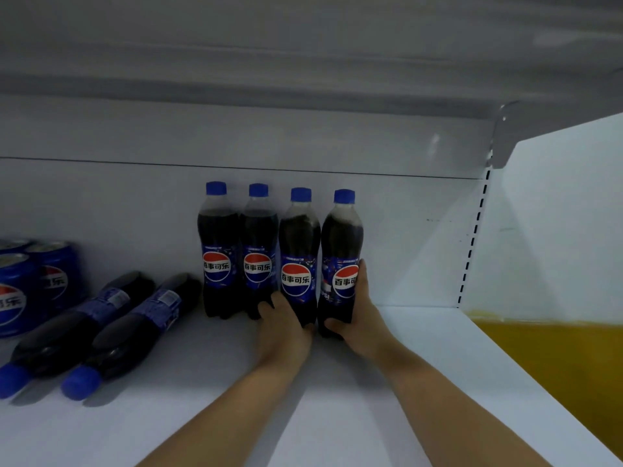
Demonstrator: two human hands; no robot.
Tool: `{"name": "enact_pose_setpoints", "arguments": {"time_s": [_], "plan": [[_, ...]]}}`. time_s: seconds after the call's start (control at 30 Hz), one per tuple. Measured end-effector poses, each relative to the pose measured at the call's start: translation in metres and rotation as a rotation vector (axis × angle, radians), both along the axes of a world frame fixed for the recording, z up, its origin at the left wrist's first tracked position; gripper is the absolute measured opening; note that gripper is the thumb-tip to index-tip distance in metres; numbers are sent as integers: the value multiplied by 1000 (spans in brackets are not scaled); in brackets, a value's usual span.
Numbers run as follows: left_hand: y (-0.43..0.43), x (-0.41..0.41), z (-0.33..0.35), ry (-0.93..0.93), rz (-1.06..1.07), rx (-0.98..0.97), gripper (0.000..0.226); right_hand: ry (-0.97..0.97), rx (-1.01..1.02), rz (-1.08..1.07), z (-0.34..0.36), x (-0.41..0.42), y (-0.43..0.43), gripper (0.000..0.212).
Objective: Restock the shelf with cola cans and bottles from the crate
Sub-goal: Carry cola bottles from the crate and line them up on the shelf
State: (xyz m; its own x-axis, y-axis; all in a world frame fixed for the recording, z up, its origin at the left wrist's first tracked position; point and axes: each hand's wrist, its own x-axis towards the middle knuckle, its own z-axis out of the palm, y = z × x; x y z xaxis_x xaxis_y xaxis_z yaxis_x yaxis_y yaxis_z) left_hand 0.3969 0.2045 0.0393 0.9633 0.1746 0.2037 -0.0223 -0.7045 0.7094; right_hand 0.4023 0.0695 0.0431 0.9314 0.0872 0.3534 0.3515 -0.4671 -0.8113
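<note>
Restocking looks well along. On the shelf [404, 365] the left hand [286, 321] grips the third bottle [298, 257] and the right hand [360, 318] grips the fourth bottle [340, 251], both upright. At nine o'clock, two lying bottles [84, 332] beside Pepsi cans [20, 288] likely need standing (crate unseen).

Four blue-capped cola bottles [217, 251] stand upright in a tight row at the far wall of the white shelf [421, 348]. The left hand [286, 326] holds the third bottle [298, 264] by its base, and the right hand [362, 315] holds the rightmost bottle [340, 257]. Two lying bottles [84, 332] rest on their sides at the left, caps nearward, beside blue cola cans [20, 291].
</note>
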Motion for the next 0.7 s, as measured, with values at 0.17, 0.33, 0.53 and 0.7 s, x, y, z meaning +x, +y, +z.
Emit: {"name": "enact_pose_setpoints", "arguments": {"time_s": [0.17, 0.33, 0.53, 0.7], "plan": [[-3, 17, 2, 4, 54, -5, 68, -2, -54, -101, 0, 18, 4, 115], [-8, 29, 2, 23, 92, 48, 67, 21, -98, -165, 1, 28, 10, 111], [-19, 40, 3, 49, 162, 241, 66, 37, -83, -201, 1, 37, 12, 109], [-29, 43, 0, 22, 254, 335, 72, 58, -63, -190, 0, 38, 12, 106]]}}
